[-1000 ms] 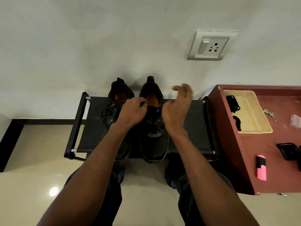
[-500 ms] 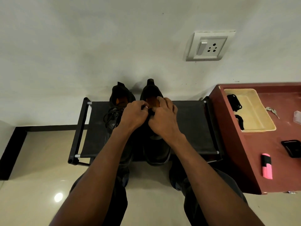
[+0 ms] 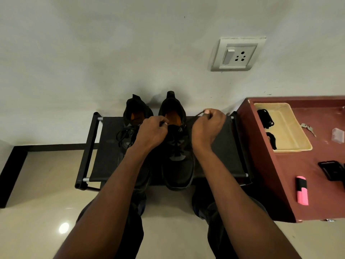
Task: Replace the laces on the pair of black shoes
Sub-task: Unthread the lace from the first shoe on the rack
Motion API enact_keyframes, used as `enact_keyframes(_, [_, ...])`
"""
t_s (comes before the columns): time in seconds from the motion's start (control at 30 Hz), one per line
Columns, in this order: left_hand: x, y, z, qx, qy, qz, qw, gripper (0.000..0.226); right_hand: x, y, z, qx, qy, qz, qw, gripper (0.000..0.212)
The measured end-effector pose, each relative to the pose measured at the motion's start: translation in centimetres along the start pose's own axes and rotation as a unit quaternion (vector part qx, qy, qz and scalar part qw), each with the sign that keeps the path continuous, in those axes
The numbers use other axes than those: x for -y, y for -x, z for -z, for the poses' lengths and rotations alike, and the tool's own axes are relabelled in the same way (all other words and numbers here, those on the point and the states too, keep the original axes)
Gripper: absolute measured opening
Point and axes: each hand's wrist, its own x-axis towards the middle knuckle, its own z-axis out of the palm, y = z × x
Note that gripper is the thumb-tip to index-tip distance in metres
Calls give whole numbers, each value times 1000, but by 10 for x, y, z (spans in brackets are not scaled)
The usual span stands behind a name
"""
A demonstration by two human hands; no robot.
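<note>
Head camera view, looking down past two bare forearms toward a smooth grey wall (image 3: 93, 53) and a glossy beige tile floor (image 3: 37, 184). Right of the right hand stands a maroon table (image 3: 298, 184) with a flat matte top. Beneath both hands is a low shoe rack (image 3: 108, 146), a taut black fabric shelf in a black tubular frame.

Two black shoes rest side by side on the rack, heels toward the wall, orange insoles showing. The left shoe (image 3: 137, 113) lies partly under the left forearm, with a loose tangle of black lace (image 3: 125, 133) on it, just left of the left hand. The right shoe (image 3: 179, 165) sits between the two hands.

The left hand (image 3: 152, 133) is curled at the right shoe's tongue; what its fingertips grip is hidden. The right hand (image 3: 209, 128) pinches a thin black lace (image 3: 194, 117), drawn taut from the shoe's top eyelets up to the right.

Beyond the right hand, a shallow cream plastic tray (image 3: 291, 131) on the table holds coiled black laces (image 3: 265, 118). Near it lie a pink highlighter (image 3: 302, 193), a black case (image 3: 334, 170), keys (image 3: 308, 128) and a small clear box (image 3: 337, 135). A white wall socket (image 3: 237, 55) sits above.
</note>
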Motion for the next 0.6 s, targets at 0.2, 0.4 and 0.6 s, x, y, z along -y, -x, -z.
enact_keyframes(0.2, [-1, -1, 0, -5, -3, -7, 1000, 28, -7, -1, 4, 224, 184, 209, 934, 47])
enact_keyframes(0.4, [-1, 0, 1, 1, -6, -10, 1000, 21, -13, 17, 5, 408, 370, 309, 775, 44])
enact_keyframes(0.6, [-2, 0, 2, 3, 1, -9, 1000, 28, -22, 14, 4, 318, 298, 292, 851, 21])
